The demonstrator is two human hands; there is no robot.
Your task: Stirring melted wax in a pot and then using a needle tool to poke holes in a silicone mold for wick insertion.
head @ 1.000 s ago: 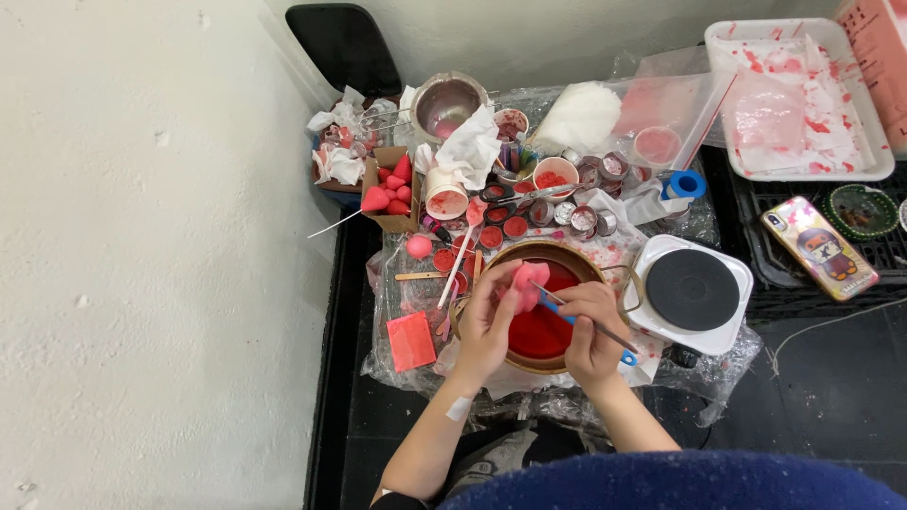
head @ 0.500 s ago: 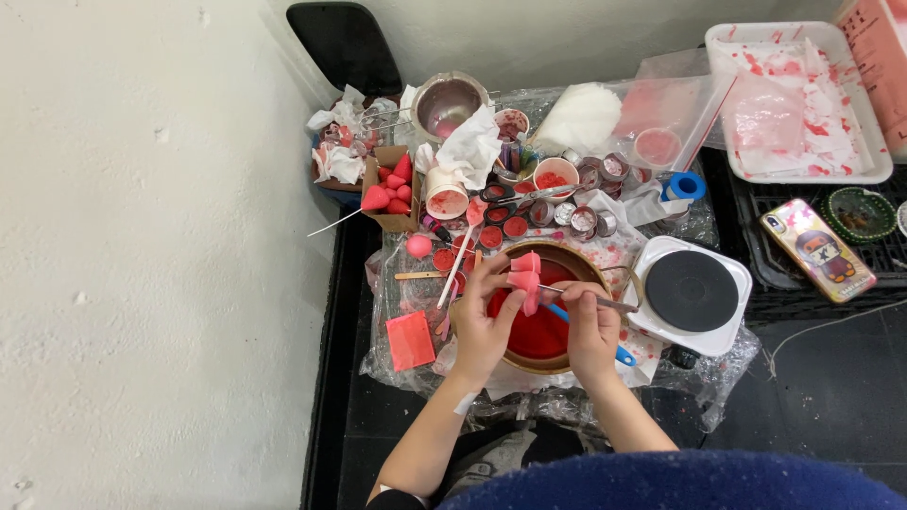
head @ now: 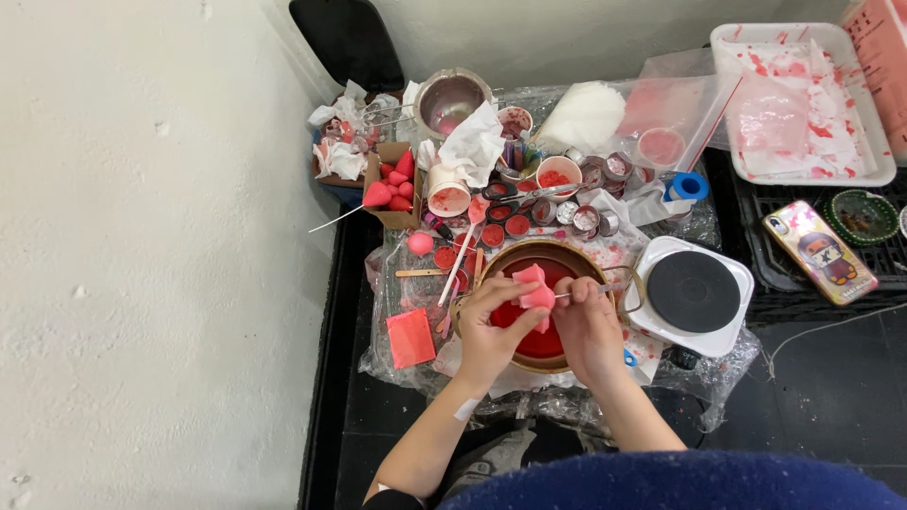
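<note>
A: Grip check — left hand (head: 489,319) is closed around a pink wax shape (head: 535,288), pinched at its left side between thumb and fingers.

B: And the right hand (head: 586,321)?

A: Pressed together on a thin metal tool (head: 590,291); the tool's tip is laid against the shape's right edge.

B: Where is the shape placed?

A: It is held just above the red liquid in the round pan (head: 540,312), near the pan's upper middle, not resting in it as far as can be told.

B: Axis?

A: The tool is laid roughly left to right, handle pointed toward the white hot plate (head: 694,293). The shape is flanked by both hands; the left is counted as nearer, being wrapped on it.

B: Anything else close?

A: A pink square piece (head: 410,337) is seen on the plastic-covered surface (head: 397,283), left of the pan.
</note>
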